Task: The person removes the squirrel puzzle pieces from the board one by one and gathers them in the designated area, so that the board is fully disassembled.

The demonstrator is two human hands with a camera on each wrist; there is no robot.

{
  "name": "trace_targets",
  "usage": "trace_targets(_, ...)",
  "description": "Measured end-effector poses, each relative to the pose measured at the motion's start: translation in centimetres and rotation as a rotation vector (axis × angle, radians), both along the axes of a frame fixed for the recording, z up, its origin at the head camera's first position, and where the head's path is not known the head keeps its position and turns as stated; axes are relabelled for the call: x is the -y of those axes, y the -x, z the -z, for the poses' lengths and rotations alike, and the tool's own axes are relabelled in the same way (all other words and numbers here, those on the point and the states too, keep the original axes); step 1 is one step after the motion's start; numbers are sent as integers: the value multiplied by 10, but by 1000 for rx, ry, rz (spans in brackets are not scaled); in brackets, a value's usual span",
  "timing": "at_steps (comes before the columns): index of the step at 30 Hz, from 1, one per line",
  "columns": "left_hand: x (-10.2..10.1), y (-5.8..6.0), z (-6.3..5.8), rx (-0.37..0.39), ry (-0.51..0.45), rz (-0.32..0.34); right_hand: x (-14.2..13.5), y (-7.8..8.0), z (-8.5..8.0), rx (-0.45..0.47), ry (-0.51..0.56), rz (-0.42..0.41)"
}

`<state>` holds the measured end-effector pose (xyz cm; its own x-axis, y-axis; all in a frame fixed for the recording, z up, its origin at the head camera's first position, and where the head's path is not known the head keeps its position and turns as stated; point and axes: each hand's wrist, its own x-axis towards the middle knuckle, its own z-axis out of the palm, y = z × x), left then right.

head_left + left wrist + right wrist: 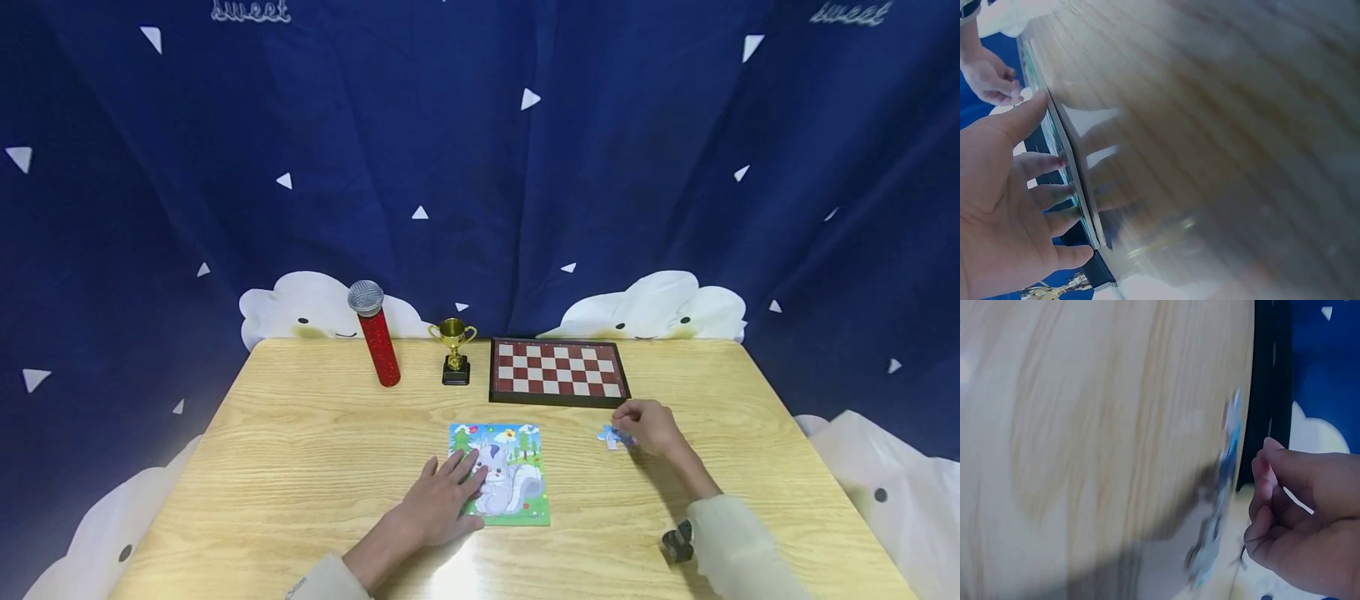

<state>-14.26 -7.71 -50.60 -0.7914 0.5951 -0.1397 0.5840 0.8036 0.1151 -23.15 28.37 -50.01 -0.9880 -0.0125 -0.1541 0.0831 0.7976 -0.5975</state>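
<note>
A squirrel picture puzzle [517, 479] lies flat on the table. My left hand [442, 500] rests on its left part with the fingers spread and straight; in the left wrist view that hand [1004, 206] touches the puzzle's edge. To the right are loose blue puzzle pieces [611, 442], blurred in the right wrist view. Just above these pieces [1229, 459] hovers my right hand [1310, 512]. Its fingers are curled, thumb near the index fingertip, and I see nothing between them. From the head view, the right hand [651, 427] partly covers the pieces.
Along the back of the wooden table [322, 442] stand a red microphone [381, 346] with a silver head and a small gold trophy cup [453, 333]. A red-and-white chessboard [558, 372] lies behind the pieces. A blue curtain [480, 167] hangs behind everything.
</note>
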Motion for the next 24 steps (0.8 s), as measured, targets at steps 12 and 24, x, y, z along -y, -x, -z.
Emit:
trace_targets(12,2,-4,-3,-10,-22,9,79,0,-11,-59,91,-138)
trace_targets(24,6,-14,-7,10,-18,-1,151,1,-8,16,160,-271)
